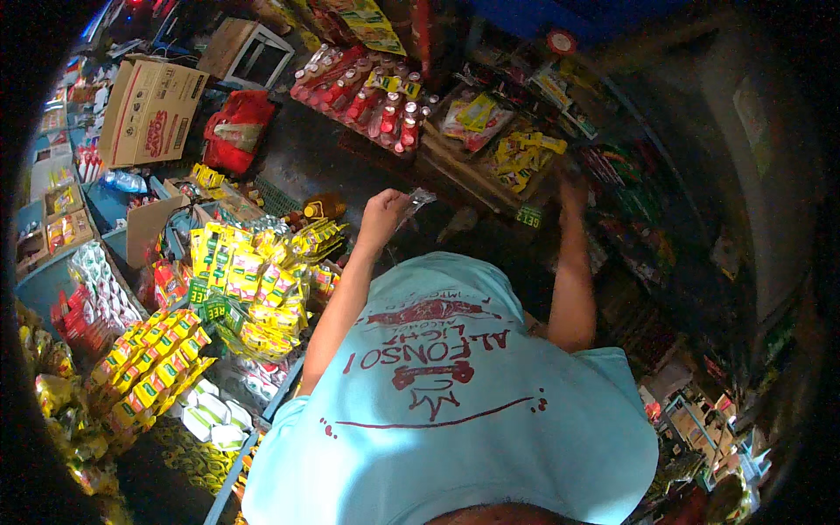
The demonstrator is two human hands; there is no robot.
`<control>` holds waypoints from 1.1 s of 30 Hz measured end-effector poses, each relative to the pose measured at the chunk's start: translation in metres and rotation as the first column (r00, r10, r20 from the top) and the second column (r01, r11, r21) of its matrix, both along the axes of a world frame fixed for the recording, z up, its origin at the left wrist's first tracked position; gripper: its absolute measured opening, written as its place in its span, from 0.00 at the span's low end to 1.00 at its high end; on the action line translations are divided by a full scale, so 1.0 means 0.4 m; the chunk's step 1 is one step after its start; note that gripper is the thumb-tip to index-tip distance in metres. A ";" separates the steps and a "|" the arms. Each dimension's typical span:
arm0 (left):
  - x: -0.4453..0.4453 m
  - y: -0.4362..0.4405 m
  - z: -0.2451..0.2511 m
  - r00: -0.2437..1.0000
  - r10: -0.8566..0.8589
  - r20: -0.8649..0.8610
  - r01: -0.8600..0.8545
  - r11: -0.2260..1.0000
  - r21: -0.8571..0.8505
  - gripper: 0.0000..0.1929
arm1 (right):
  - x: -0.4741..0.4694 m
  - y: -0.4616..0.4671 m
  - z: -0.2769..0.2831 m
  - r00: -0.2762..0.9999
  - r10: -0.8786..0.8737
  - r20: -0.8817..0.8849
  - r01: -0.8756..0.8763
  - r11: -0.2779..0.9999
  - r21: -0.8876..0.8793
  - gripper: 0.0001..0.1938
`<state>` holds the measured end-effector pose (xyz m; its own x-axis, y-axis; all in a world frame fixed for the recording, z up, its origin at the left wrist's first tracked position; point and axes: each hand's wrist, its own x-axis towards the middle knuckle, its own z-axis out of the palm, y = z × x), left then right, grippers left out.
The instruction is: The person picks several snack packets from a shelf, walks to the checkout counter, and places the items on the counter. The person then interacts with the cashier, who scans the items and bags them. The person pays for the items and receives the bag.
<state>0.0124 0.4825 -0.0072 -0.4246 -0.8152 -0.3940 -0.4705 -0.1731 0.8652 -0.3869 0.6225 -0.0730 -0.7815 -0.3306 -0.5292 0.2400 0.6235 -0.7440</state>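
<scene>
My left hand point(384, 211) is raised in front of my torso, its fingers pinched on a crumpled piece of clear plastic point(419, 198). To the right, my right hand point(572, 187) is dark and blurred, beside an open cardboard box point(476, 161) with yellow sachets point(522, 157) in it. Whether its fingers hold anything is hard to make out. A green printed strip point(529, 216) hangs at the box's near corner, left of my right wrist. Beyond my left hand stands a shrink-wrapped pack of bottles point(361, 95) with red contents or labels and pale caps.
Strips of yellow sachets point(243, 269) hang close by my left forearm, with more sachet strips point(154, 367) lower left. A bottle with a yellow cap point(321, 209) stands near my left elbow. Farther off are a large carton point(154, 111) and a red bag point(239, 131). Packed goods point(613, 164) line the dim right side.
</scene>
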 end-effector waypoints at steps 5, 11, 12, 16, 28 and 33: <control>-0.009 -0.071 -0.009 0.995 -0.097 -0.032 0.099 0.991 0.090 0.12 | 0.032 -0.075 -0.014 0.904 -0.183 0.386 0.212 0.977 -0.034 0.45; 0.028 -0.196 -0.010 0.986 -0.146 -0.075 0.154 0.982 0.111 0.12 | 0.107 -0.027 -0.098 0.951 -0.303 -0.065 0.306 0.952 0.031 0.37; 0.037 -0.219 -0.010 0.985 -0.150 -0.080 0.159 0.979 0.128 0.12 | 0.139 0.001 -0.117 0.936 -0.351 -0.008 0.351 0.936 0.039 0.36; 0.040 -0.293 -0.025 0.967 -0.245 0.068 0.249 0.966 -0.065 0.11 | 0.282 0.137 -0.224 0.729 -0.563 0.390 0.573 0.813 0.102 0.31; -0.230 -0.677 -0.233 0.646 -0.169 0.744 0.763 0.163 -0.626 0.17 | 0.284 0.139 -0.084 0.962 -0.156 -0.226 0.209 0.949 0.235 0.28; -0.263 -0.667 -0.170 0.570 -0.149 0.808 0.819 0.178 -0.545 0.20 | 0.142 0.079 0.096 0.895 0.130 -0.426 -0.030 0.972 0.233 0.26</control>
<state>-0.0926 0.2156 -0.0753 -0.8852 -0.4650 0.0127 -0.4641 0.8810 -0.0921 -0.3300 0.6541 -0.0344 -0.9251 -0.3188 -0.2063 -0.1345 0.7832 -0.6071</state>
